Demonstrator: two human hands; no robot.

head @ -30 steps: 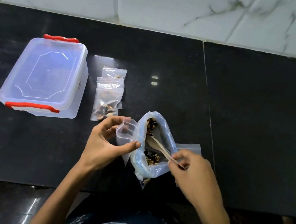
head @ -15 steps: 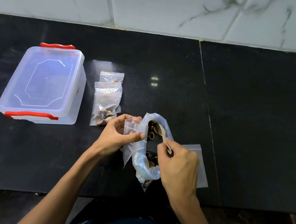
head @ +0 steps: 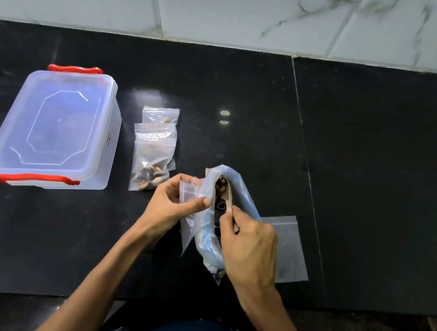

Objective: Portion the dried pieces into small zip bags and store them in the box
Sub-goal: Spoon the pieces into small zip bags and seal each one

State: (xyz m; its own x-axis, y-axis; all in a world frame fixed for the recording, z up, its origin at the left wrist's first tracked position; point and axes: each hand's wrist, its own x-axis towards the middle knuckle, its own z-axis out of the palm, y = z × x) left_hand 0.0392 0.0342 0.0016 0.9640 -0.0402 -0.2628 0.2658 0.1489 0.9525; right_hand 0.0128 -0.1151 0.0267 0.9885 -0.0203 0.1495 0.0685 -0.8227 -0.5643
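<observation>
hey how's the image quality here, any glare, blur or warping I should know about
Head view: two small bright glare spots on the glossy black counter; a soft sheen above the filled zip bags; the wide-angle lens bows the tile edge; the left hand and right hand look sharp, no obvious motion blur.

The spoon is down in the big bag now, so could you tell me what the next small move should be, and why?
Probably lift the spoon with a scoop and tip it into the small bag: the left hand pinches that bag beside the big bag, apparently empty.
</observation>
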